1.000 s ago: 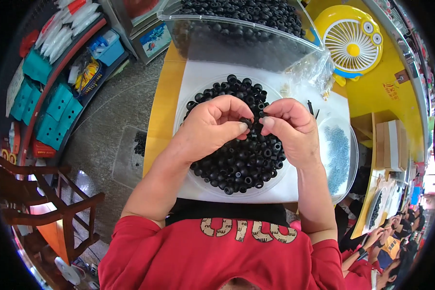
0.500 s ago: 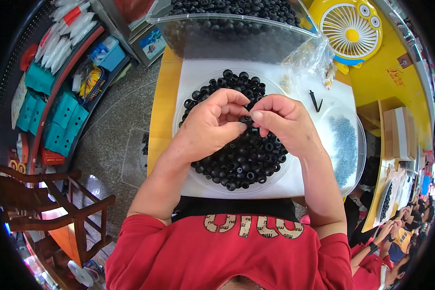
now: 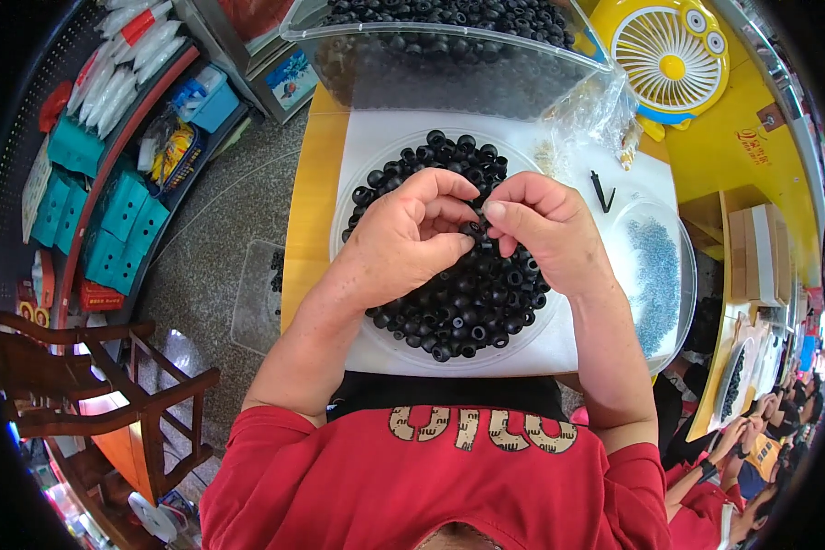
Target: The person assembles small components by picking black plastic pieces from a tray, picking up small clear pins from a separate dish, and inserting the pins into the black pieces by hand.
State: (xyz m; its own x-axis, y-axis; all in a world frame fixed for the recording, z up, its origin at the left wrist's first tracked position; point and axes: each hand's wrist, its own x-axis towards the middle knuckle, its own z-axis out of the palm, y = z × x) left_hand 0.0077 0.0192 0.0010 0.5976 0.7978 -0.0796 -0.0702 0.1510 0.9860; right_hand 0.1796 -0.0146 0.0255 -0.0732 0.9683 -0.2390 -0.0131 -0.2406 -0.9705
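**Hands closed in tighter on one black ring, still over the heap**

Barely shifted in the last second. Still joined above the heap of black rings (image 3: 458,312), in the middle of the clear round tray (image 3: 336,220), on the white sheet (image 3: 376,137) laid over the yellow counter (image 3: 307,183). Left hand (image 3: 403,243) now curled more closely, thumb tucked under, fingertips bent in toward the right. Right hand (image 3: 545,234) pinched at the fingertips, pressed up against the left. Between the two sets of fingertips, one small black ring (image 3: 474,229), gripped from both sides; impossible to tell whether anything finer is being held with it, being hidden by the fingers.

Compared with a second ago: same meeting point, same pose in the main, only a slight rolling of the left fingers over the ring. Heap unchanged in outline. Judged from that, still fine fingertip work on a single piece and no reaching for another one.

Around the tray, nothing moved: a large clear bin (image 3: 449,78) of the same black rings at the far edge, a crumpled plastic bag (image 3: 596,115) beside it, a small black clip (image 3: 601,192) on the sheet, and a second clear dish (image 3: 655,266) of tiny blue-grey pieces just right of the right wrist. Beyond, a yellow fan (image 3: 669,55).
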